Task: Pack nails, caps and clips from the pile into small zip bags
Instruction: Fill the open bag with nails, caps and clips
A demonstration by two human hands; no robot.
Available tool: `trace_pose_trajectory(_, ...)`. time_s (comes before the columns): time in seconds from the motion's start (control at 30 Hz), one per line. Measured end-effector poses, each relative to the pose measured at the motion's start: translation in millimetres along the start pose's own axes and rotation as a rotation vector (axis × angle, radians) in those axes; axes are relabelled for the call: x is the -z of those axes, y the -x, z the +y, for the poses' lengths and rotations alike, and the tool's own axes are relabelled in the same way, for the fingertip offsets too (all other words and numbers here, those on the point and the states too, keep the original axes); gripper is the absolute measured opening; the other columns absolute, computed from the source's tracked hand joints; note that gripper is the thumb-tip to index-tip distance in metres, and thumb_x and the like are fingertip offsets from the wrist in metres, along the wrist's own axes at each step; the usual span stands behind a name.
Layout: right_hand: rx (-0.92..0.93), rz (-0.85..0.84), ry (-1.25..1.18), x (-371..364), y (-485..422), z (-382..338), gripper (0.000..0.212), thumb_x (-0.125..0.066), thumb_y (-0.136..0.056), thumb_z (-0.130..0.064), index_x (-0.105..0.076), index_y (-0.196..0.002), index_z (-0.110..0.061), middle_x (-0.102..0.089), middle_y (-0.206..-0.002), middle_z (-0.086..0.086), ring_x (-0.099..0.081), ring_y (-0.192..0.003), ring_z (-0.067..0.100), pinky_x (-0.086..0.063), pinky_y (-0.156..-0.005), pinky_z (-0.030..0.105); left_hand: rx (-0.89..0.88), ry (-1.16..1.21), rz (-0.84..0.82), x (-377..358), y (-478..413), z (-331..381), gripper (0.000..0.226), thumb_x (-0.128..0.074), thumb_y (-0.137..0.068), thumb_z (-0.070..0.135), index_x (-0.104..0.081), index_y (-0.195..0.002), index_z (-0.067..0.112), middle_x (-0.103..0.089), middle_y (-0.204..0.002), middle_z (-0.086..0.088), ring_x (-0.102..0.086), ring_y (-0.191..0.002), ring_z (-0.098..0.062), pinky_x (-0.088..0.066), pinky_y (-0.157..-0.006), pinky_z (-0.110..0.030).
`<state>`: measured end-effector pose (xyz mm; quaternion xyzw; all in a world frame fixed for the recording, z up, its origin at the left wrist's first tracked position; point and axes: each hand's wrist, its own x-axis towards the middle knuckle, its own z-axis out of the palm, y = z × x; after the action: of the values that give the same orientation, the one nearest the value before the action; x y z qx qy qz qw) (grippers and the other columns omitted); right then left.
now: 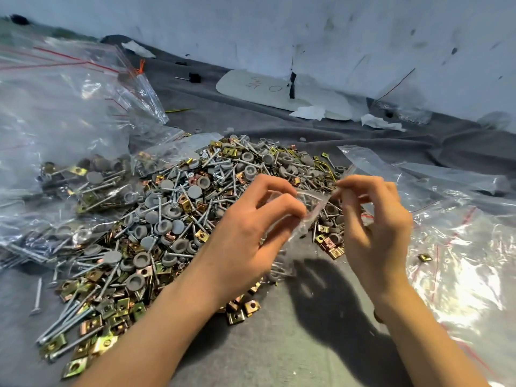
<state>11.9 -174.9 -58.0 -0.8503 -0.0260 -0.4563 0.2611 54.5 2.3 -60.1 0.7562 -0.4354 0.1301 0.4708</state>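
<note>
left grip (251,219) and right grip (374,219) each pinch the small zip bag (308,212) above the pile (173,208). best to part its lips evenly so the mouth gapes

a person's two bare forearms (156,325), seen from near the elbow to the fingertips, with a bare left hand (251,236) and a bare right hand (374,227), slim-fingered. a small dark shape (378,317) at the right wrist's edge is too small to identify.
</note>
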Motion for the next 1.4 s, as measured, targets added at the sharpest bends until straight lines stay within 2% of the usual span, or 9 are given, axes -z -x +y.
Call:
trace_pose_trajectory(0.13,-0.144,-0.593,0.282,6,-3,30,0.008,-0.059,-0.082,-0.016,-0.066,-0.086,-0.016,-0.061,-0.083,-0.005,-0.046,-0.088,0.023,-0.035,-0.073,0.033,0.024,0.024,0.114,1,-1,-4,0.02,-0.052,-0.09,0.022,-0.065,-0.099,0.011,-0.055,-0.112,-0.002,-0.053,-0.101,-0.001,-0.049,-0.087,-0.017)
trace_pose_trajectory(0.23,-0.189,-0.691,0.431,0,1,38,0.014,-0.068,-0.082,-0.02,-0.069,-0.096,-0.017,-0.056,-0.092,0.0,-0.038,-0.089,0.019,-0.03,-0.071,0.032,0.045,0.037,0.162,1,-1,-6,0.02,-0.051,-0.091,0.023,-0.064,-0.1,0.012,-0.055,-0.111,0.0,-0.054,-0.103,-0.002,-0.052,-0.087,-0.026)
trace_pose_trajectory(0.4,-0.134,-0.594,0.441,-5,4,39,0.012,-0.071,-0.083,-0.016,-0.069,-0.093,-0.008,-0.061,-0.094,0.007,-0.047,-0.092,0.029,-0.031,-0.07,0.031,0.059,0.048,0.148,2,-1,-5,0.02,-0.052,-0.091,0.024,-0.065,-0.1,0.012,-0.054,-0.112,0.001,-0.055,-0.103,-0.005,-0.053,-0.087,-0.029)
trace_pose_trajectory(0.53,-0.04,-0.155,0.135,-5,1,19,0.006,-0.066,-0.086,-0.005,-0.066,-0.09,0.0,-0.061,-0.086,0.006,-0.057,-0.079,0.025,-0.045,-0.072,0.03,0.031,0.021,-0.003,0,1,-4,0.016,-0.054,-0.087,0.021,-0.065,-0.098,0.015,-0.052,-0.119,-0.001,-0.054,-0.102,-0.004,-0.049,-0.092,-0.016)
trace_pose_trajectory(0.63,0.121,0.104,-0.007,-2,3,-2,0.011,-0.058,-0.093,-0.009,-0.062,-0.092,0.0,-0.057,-0.088,-0.001,-0.055,-0.08,0.017,-0.043,-0.077,0.018,-0.022,-0.015,-0.128,-1,3,-3,0.02,-0.056,-0.086,0.02,-0.066,-0.102,0.015,-0.051,-0.124,-0.003,-0.057,-0.105,-0.013,-0.053,-0.091,-0.025)
trace_pose_trajectory(0.8,0.229,-0.007,-0.038,-5,8,-17,0.017,-0.059,-0.09,-0.01,-0.067,-0.088,0.004,-0.058,-0.088,0.001,-0.054,-0.084,0.02,-0.044,-0.076,0.025,-0.071,0.015,-0.142,0,3,-3,0.017,-0.055,-0.091,0.022,-0.065,-0.102,0.014,-0.049,-0.123,-0.003,-0.058,-0.106,-0.016,-0.051,-0.089,-0.036)
trace_pose_trajectory(1.0,0.06,0.069,0.004,0,1,-4,0.015,-0.053,-0.09,-0.006,-0.067,-0.093,0.001,-0.058,-0.09,0.002,-0.056,-0.084,0.02,-0.042,-0.077,0.023,-0.041,0.017,-0.048,-1,1,-3,0.02,-0.053,-0.091,0.023,-0.066,-0.099,0.01,-0.054,-0.119,-0.005,-0.057,-0.099,-0.01,-0.05,-0.088,-0.028)
trace_pose_trajectory(1.23,-0.259,-0.745,0.372,2,-1,29,0.008,-0.066,-0.082,-0.027,-0.066,-0.089,-0.023,-0.057,-0.089,-0.006,-0.044,-0.097,0.024,-0.037,-0.085,0.037,0.017,0.062,0.088,1,0,-4,0.017,-0.053,-0.089,0.02,-0.066,-0.097,0.011,-0.056,-0.115,-0.003,-0.053,-0.104,0.0,-0.049,-0.09,-0.015)
trace_pose_trajectory(1.4,-0.234,-0.802,0.414,2,-2,24,0.01,-0.071,-0.081,-0.029,-0.066,-0.088,-0.024,-0.049,-0.088,-0.008,-0.04,-0.099,0.022,-0.038,-0.088,0.039,0.026,0.063,0.107,2,-1,-4,0.017,-0.053,-0.091,0.021,-0.066,-0.096,0.011,-0.056,-0.113,-0.002,-0.054,-0.102,-0.001,-0.048,-0.085,-0.015)
